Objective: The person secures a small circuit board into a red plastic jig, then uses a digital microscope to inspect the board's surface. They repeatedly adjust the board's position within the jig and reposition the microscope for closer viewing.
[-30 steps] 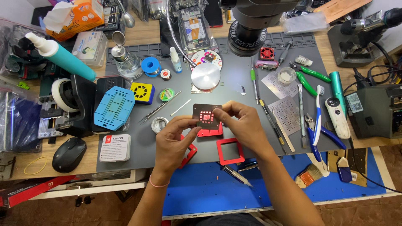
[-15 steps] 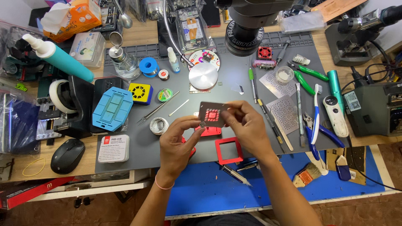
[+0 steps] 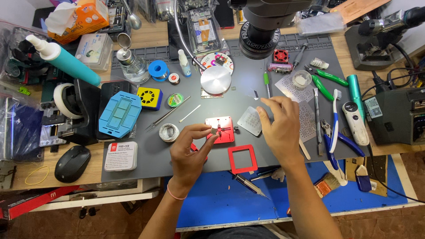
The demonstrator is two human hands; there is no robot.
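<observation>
Small chip pinched over red plate on grey surface (image 3: 150, 155).
An empty red frame (image 3: 242, 158) lies nearest. Left hand (image 3: 190, 148): fingers closed on a small chip (image 3: 214, 131), held just above the red plate (image 3: 222, 129). Right hand (image 3: 279, 126): fingers loosely open, holding nothing, just beside a square metal sheet (image 3: 250, 121). Beyond, a round silver disc (image 3: 215, 80).

Head view — steeply down, close overhead
</observation>
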